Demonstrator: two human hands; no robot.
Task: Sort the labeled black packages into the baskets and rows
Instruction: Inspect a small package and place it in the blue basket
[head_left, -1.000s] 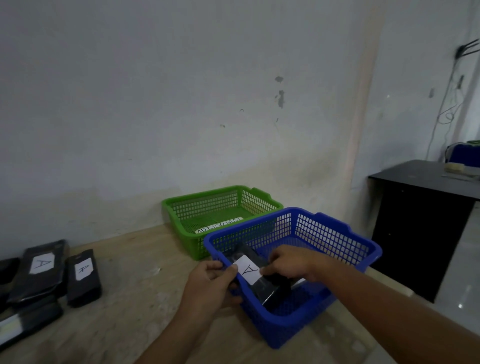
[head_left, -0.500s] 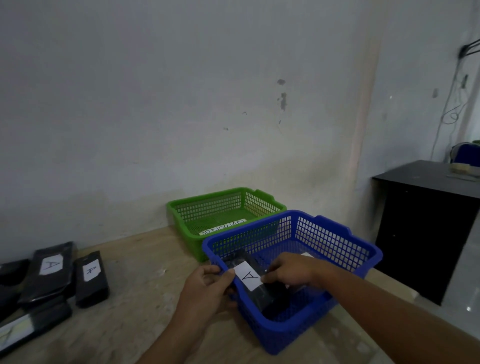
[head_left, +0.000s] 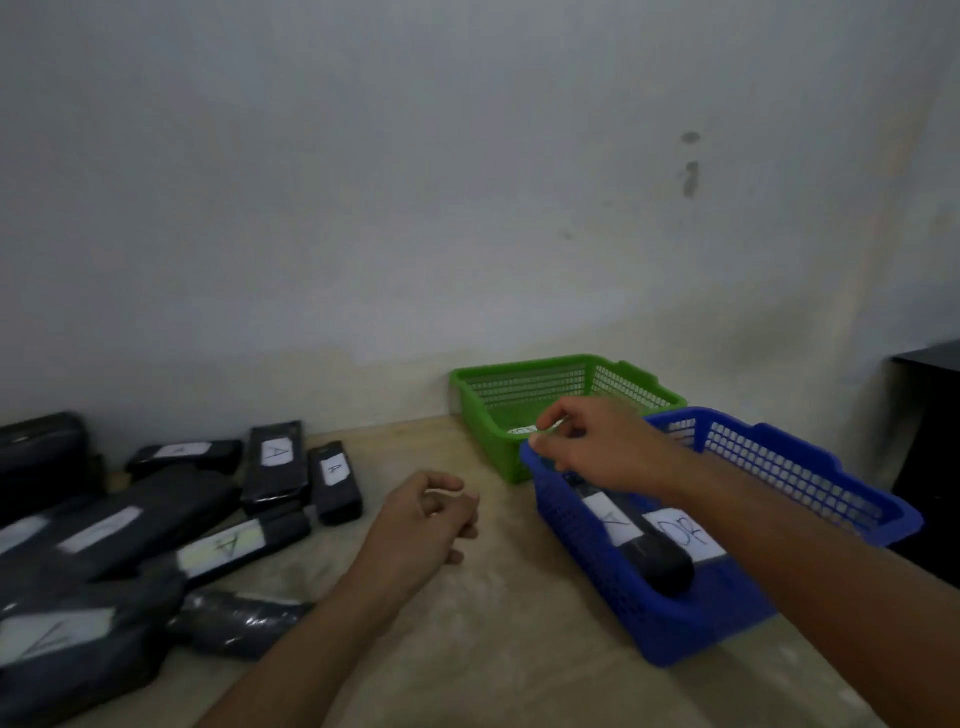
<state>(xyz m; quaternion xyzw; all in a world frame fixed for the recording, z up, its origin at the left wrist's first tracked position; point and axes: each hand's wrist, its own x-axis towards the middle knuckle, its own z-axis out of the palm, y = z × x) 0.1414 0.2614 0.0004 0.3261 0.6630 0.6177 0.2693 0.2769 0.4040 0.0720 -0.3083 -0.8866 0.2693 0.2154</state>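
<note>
A black package (head_left: 655, 558) with a white "A" label lies inside the blue basket (head_left: 587, 540), beside a white paper slip (head_left: 684, 534) on the basket floor. My right hand (head_left: 602, 449) hovers over the basket's far left corner with loosely curled fingers and holds nothing. Left of the basket, my left hand (head_left: 426, 519) hangs above the table, also loosely curled and empty. Behind stands the green basket (head_left: 488, 441) with a white slip inside. Several black labeled packages (head_left: 228, 551) lie in a loose group on the table's left.
The wooden table (head_left: 493, 649) runs along a pale wall. A dark cabinet (head_left: 930, 441) stands at the far right beyond the blue basket. Two upright "A" packages (head_left: 335, 480) sit nearest the green basket.
Both hands have let go of the "A" package, which now lies in the blue basket. The left hand moved left off the basket, the right hand rose, and the view swung left.
</note>
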